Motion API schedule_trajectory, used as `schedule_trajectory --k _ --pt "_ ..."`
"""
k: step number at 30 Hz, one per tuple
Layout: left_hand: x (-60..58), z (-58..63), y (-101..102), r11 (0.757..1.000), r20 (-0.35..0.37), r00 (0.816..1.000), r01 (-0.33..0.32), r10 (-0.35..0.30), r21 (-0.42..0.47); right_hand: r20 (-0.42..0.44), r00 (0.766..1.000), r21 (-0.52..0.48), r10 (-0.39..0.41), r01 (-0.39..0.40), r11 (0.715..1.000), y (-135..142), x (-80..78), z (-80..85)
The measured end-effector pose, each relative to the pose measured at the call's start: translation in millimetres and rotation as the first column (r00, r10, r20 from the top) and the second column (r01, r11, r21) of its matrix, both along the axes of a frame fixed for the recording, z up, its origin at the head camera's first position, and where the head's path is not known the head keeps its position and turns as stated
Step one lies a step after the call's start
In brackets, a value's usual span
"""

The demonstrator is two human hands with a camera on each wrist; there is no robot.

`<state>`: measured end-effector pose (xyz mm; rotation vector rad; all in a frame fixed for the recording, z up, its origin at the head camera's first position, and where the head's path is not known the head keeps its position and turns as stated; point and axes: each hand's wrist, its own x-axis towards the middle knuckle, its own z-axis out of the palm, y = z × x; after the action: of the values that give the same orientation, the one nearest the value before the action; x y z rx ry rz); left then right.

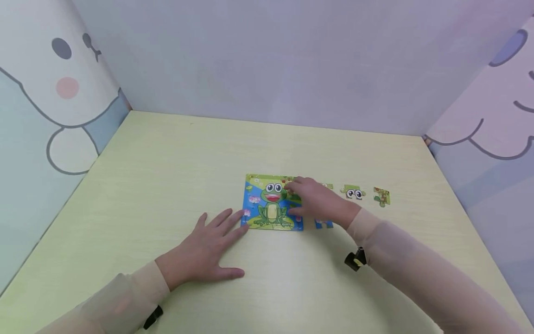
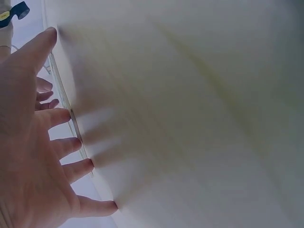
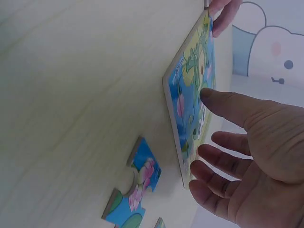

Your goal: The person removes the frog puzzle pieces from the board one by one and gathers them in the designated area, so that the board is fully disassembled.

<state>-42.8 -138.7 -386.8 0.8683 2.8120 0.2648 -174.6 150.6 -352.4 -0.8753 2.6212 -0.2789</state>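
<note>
There lay the frog puzzle point(image 1: 272, 210), flat on the table point(image 1: 267, 287)! The left hand point(image 1: 204, 250), fingers spread wide, touched the puzzle's left edge. Over its right side arched the right hand point(image 1: 314, 197), thumb apart from loosely bent fingers; fingertip contact was hard to tell. Loose pieces point(image 1: 354, 193) sat right of the puzzle, a wall point(image 1: 267, 60) beyond.

In front of you, the pale, wood-grained table point(image 1: 167, 162) carries the frog puzzle point(image 1: 272, 208), lying flat. To its right lie loose pieces: an eyes piece point(image 1: 353, 192), a flowery green piece point(image 1: 382, 197), a blue piece point(image 1: 324, 225). Your spread left hand point(image 1: 204, 248) rests on the tabletop too.
</note>
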Motion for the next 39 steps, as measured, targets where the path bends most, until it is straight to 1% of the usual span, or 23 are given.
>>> schedule_trajectory --k 6,11,16,22,27,31,34,39 --pt "-0.4 1.3 0.5 1.000 0.006 1.000 0.002 -0.002 -0.003 -0.041 0.999 0.081 0.030 -0.027 0.996 -11.5 1.7 -1.0" --pt "-1.0 2.0 0.5 1.000 0.011 1.000 0.000 0.000 -0.005 -0.023 0.999 0.099 0.038 -0.036 0.994 -16.6 0.4 -0.4" --pt "-0.9 2.5 0.7 1.000 0.024 1.000 -0.003 0.003 -0.007 0.018 0.999 0.102 0.028 -0.030 0.994 -18.4 -2.1 -0.9" --pt "-0.4 0.7 0.6 1.000 -0.004 1.000 0.003 -0.003 -0.003 0.079 0.997 0.072 -0.008 0.002 0.997 -18.6 -6.3 -1.6" --pt "-0.2 -0.6 0.6 1.000 -0.017 1.000 0.007 -0.007 -0.004 0.091 0.996 0.037 -0.012 0.009 0.999 -18.4 -7.2 -1.6" --pt "-0.6 -0.8 0.7 1.000 -0.015 1.000 0.006 -0.006 -0.005 0.068 0.998 0.009 -0.001 0.000 1.000 -17.1 -5.2 -1.4" --pt "-0.7 -0.8 0.5 1.000 -0.020 1.000 0.005 -0.005 -0.007 0.028 1.000 -0.014 0.010 -0.010 1.000 -15.6 -3.2 -1.5" --pt "-0.7 -0.3 0.0 1.000 -0.029 1.000 0.007 -0.007 -0.007 -0.007 1.000 -0.084 0.017 -0.017 0.996 -12.9 -0.7 -1.4"
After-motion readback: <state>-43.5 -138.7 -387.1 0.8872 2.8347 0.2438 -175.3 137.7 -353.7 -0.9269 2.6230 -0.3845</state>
